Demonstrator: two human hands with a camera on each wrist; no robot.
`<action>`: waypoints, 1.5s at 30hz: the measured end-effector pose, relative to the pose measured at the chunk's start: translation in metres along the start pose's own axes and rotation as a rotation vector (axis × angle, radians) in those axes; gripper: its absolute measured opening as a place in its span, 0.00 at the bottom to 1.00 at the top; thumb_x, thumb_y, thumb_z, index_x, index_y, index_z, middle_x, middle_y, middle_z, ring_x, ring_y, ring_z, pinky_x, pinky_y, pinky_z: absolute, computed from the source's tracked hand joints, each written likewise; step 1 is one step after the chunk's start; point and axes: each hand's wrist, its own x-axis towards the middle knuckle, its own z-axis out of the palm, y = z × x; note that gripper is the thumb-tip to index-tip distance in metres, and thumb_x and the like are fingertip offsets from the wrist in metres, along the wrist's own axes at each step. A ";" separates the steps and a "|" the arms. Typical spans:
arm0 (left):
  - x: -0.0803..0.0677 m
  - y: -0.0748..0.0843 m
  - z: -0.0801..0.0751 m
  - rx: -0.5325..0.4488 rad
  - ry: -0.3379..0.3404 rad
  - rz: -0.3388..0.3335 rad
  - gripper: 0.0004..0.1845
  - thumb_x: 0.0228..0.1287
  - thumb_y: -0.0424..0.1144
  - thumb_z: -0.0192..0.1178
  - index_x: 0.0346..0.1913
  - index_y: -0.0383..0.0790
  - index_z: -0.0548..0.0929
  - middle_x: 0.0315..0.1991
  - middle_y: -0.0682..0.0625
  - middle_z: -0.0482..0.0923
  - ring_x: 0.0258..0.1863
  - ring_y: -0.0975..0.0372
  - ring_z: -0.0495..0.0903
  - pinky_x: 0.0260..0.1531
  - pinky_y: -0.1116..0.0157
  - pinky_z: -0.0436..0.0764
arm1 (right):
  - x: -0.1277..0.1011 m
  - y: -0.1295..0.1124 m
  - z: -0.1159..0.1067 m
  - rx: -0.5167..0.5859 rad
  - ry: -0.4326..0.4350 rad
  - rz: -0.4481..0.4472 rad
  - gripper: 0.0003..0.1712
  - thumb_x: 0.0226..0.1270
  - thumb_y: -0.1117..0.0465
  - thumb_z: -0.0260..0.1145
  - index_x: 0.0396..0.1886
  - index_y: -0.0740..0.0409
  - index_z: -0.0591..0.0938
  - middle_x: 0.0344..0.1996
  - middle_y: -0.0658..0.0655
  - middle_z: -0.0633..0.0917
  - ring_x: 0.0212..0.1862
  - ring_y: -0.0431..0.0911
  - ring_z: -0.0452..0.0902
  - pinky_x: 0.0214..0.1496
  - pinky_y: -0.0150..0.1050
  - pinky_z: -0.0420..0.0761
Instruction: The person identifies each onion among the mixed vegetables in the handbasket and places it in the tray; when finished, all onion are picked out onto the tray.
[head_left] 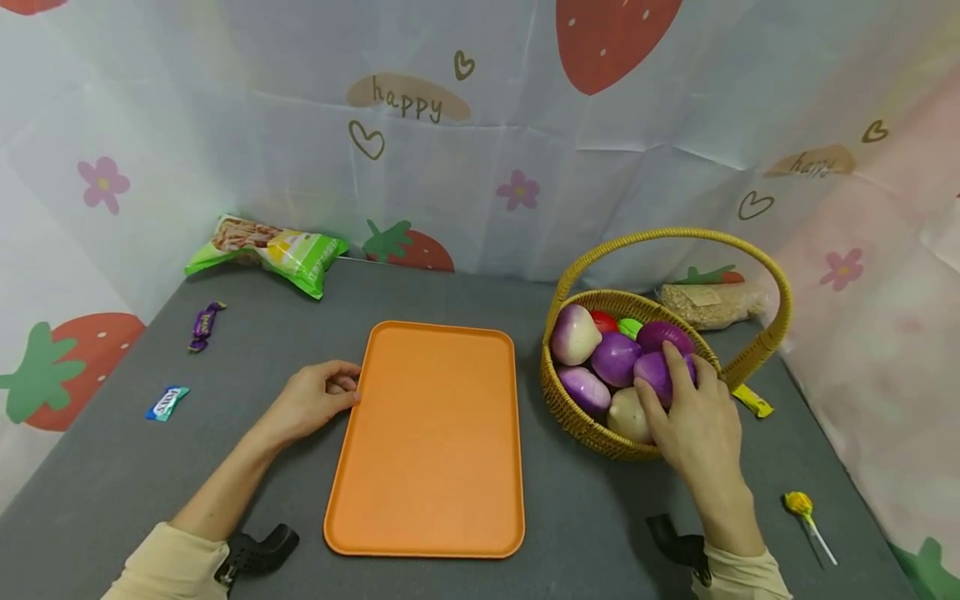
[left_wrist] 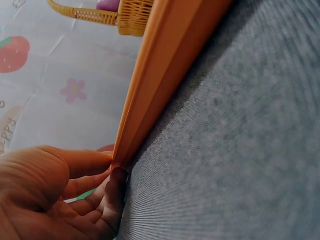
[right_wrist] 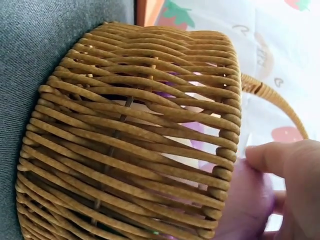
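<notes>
Strawberry-printed cloth backs a grey felt surface (head_left: 112,467). A flat orange plastic tray (head_left: 431,433) is steadied at its edge by the left hand (head_left: 315,400), fingers loosely curled. The right hand (head_left: 693,417) is curled round a purple toy vegetable (head_left: 654,371) inside the woven wicker basket (head_left: 577,417).

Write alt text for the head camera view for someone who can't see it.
A person's right hand rests on a purple toy vegetable in a woven wicker basket, while the left hand touches the edge of an empty flat orange plastic tray on a grey table.
</notes>
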 end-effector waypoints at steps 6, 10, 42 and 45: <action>-0.001 0.000 0.001 -0.005 0.001 -0.009 0.20 0.65 0.34 0.61 0.57 0.28 0.78 0.41 0.41 0.82 0.37 0.61 0.80 0.40 0.63 0.77 | -0.002 -0.015 0.001 0.110 0.229 -0.140 0.36 0.61 0.50 0.65 0.67 0.59 0.72 0.56 0.73 0.76 0.51 0.71 0.74 0.50 0.66 0.71; -0.001 0.000 0.001 -0.003 -0.007 -0.016 0.20 0.65 0.35 0.61 0.58 0.29 0.77 0.41 0.41 0.82 0.38 0.59 0.81 0.41 0.62 0.77 | -0.008 -0.035 0.001 0.185 0.304 -0.277 0.38 0.59 0.47 0.63 0.66 0.62 0.72 0.55 0.72 0.77 0.52 0.67 0.74 0.51 0.64 0.72; -0.001 0.001 0.002 -0.019 -0.008 -0.017 0.21 0.65 0.34 0.60 0.59 0.28 0.76 0.41 0.40 0.81 0.37 0.59 0.80 0.39 0.64 0.77 | -0.064 -0.113 0.058 0.108 -0.204 -0.758 0.41 0.48 0.47 0.76 0.63 0.53 0.73 0.58 0.60 0.78 0.55 0.52 0.77 0.55 0.44 0.80; -0.001 0.001 0.002 -0.015 -0.006 -0.015 0.21 0.65 0.34 0.60 0.59 0.28 0.76 0.41 0.40 0.81 0.36 0.59 0.80 0.39 0.65 0.77 | -0.062 -0.115 0.057 0.112 -0.247 -0.761 0.42 0.50 0.48 0.77 0.65 0.52 0.71 0.59 0.61 0.77 0.56 0.52 0.76 0.55 0.43 0.80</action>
